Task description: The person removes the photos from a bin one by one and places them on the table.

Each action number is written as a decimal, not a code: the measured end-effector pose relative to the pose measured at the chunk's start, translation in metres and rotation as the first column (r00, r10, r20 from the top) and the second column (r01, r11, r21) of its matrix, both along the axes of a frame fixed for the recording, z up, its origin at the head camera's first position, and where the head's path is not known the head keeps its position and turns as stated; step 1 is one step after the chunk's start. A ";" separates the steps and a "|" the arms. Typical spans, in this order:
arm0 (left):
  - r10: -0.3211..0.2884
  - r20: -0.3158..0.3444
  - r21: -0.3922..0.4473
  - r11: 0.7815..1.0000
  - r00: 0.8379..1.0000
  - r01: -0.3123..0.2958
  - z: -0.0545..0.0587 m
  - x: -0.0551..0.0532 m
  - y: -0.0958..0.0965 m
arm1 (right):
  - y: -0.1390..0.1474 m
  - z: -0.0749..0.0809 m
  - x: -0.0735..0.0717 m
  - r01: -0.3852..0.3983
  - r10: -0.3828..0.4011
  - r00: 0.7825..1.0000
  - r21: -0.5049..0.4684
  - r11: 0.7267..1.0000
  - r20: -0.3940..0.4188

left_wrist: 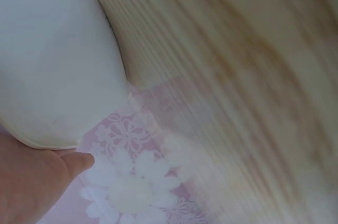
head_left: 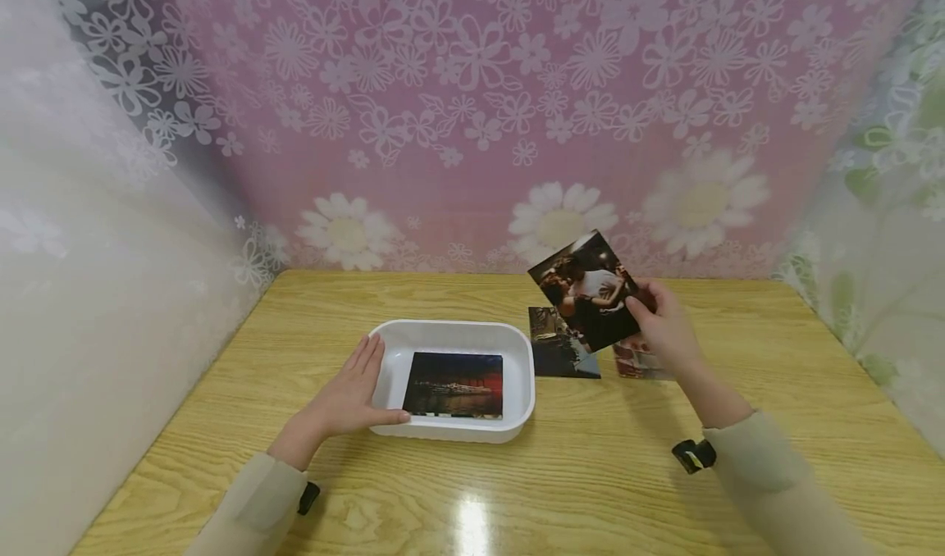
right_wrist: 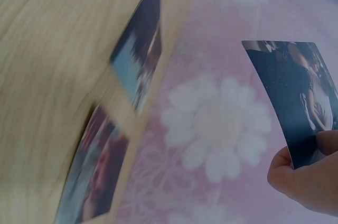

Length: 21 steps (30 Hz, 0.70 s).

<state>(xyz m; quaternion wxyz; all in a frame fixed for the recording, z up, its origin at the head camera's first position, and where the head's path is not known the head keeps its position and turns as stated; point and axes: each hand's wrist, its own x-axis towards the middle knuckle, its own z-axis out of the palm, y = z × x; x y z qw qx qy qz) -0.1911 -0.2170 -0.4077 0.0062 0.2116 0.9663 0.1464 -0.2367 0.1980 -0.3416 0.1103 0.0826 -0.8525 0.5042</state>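
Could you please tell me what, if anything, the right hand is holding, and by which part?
The right hand pinches a photo near its right corner in the head view.

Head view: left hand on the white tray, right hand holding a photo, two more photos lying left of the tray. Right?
No, the side is wrong: the two more photos lie right of the white tray, per the head view. Left hand and right hand stand as stated.
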 end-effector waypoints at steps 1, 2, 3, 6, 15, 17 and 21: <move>0.000 -0.001 0.000 1.000 1.000 0.000 0.000 0.000 0.000 | 0.008 -0.001 0.000 0.020 -0.020 1.000 0.007 1.000 0.009; -0.001 -0.002 0.002 1.000 1.000 0.001 0.000 0.000 0.000 | 0.015 -0.001 0.000 0.038 -0.039 0.999 0.019 0.999 0.012; -0.001 -0.003 0.002 1.000 1.000 0.001 0.000 0.000 0.000 | 0.023 -0.002 -0.001 0.055 -0.056 0.998 0.026 0.998 0.027; -0.001 -0.006 0.004 1.000 1.000 0.001 0.000 0.001 0.000 | 0.045 -0.006 -0.002 0.106 -0.109 0.992 0.048 0.993 0.064; -0.004 -0.007 0.011 1.000 1.000 0.004 0.002 -0.001 0.000 | 0.100 -0.027 -0.010 0.284 -0.292 0.952 0.091 0.955 0.093; -0.004 -0.006 0.014 1.000 1.000 0.004 0.002 -0.002 0.000 | 0.110 -0.032 -0.011 0.317 -0.327 0.940 0.103 0.943 0.099; -0.002 -0.005 0.010 1.000 1.000 0.002 0.002 -0.002 0.000 | 0.126 -0.039 -0.012 0.360 -0.374 0.917 0.117 0.925 0.136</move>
